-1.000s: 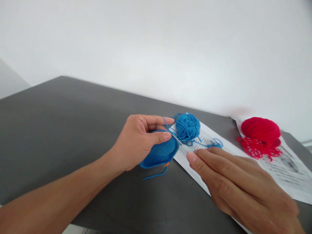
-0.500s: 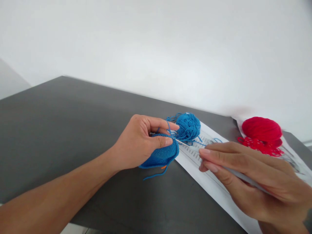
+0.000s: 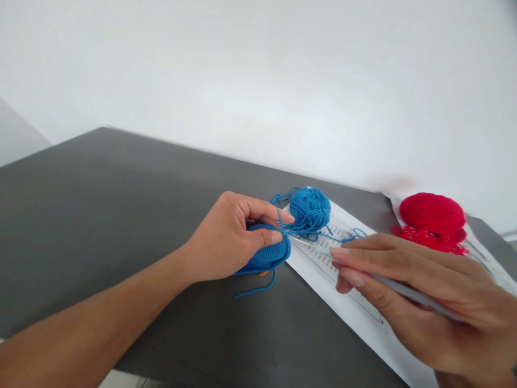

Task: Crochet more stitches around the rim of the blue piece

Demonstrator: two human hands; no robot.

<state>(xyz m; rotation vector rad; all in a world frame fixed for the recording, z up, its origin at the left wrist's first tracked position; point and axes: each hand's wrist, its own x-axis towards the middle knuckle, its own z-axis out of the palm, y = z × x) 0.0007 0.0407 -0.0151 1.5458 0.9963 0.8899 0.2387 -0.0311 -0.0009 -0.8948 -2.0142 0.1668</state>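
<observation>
My left hand (image 3: 234, 234) pinches a blue crocheted piece (image 3: 269, 254) by its upper edge, with blue yarn running over the index finger. An orange bit and a loose blue tail (image 3: 258, 291) hang under the piece. My right hand (image 3: 420, 291) is closed around a light grey crochet hook (image 3: 412, 293), whose thin metal shaft reaches to the edge of the piece beside my left fingertips. Whether the tip is inside a stitch is too small to tell. Just behind the piece lies a ball of blue yarn (image 3: 310, 209).
A printed sheet (image 3: 319, 280) lies diagonally on the dark table (image 3: 121, 188), partly beneath the blue ball and my right hand. At the right, a red yarn ball (image 3: 432, 212) and red lacy crochet (image 3: 430, 241) rest on white paper. A white wall stands behind.
The blue piece has tilted and shifted slightly left in my left hand. My right hand has turned slightly, showing more of the hook's handle.
</observation>
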